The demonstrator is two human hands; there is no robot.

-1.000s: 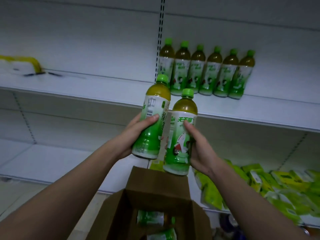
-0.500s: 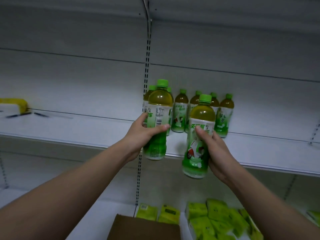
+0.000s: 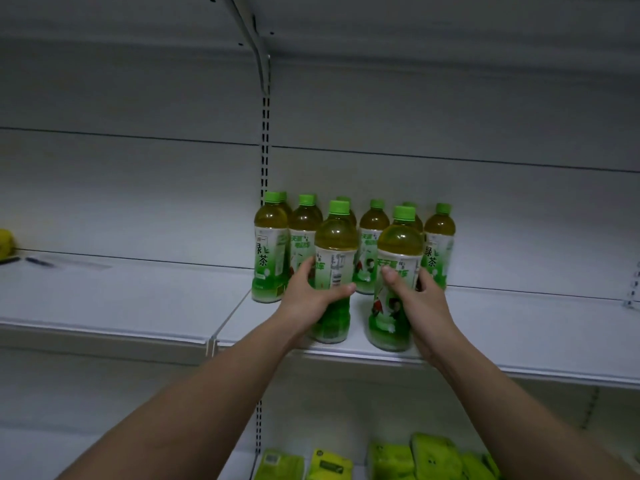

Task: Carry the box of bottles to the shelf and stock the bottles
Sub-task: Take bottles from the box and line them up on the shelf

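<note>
My left hand grips a green tea bottle with a green cap, upright, its base on the white shelf near the front edge. My right hand grips a second green tea bottle beside it, also upright with its base on the shelf. Behind them several more green tea bottles stand in a row against the back wall. The box is out of view.
A shelf divider rail runs front to back just left of the bottles. Green snack packets lie on the lower shelf. A yellow object and pens rest far left on the same shelf. An upper shelf bracket overhangs.
Both hands moved forward and up from the box, bringing the two bottles onto the shelf in front of the row. The view tilted up and the box left the frame.
</note>
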